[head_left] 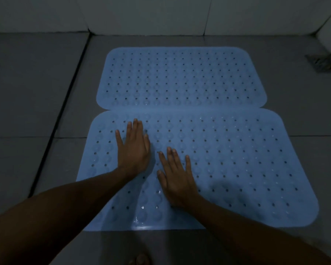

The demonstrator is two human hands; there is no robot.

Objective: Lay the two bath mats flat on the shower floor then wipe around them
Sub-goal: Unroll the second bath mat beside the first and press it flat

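Two light blue perforated bath mats lie on the grey tiled shower floor. The far mat (182, 77) is flat near the back wall. The near mat (237, 161) lies just in front of it, its far edge meeting the far mat's near edge. My left hand (133, 148) presses palm down on the near mat's left part, fingers spread. My right hand (175, 176) rests palm down beside it, a little nearer to me. Neither hand holds anything.
A floor drain (322, 63) sits at the far right by the wall. A dark groove (65, 104) runs along the floor left of the mats. White wall tiles (161, 14) rise behind. Toes (139, 260) show at the bottom edge.
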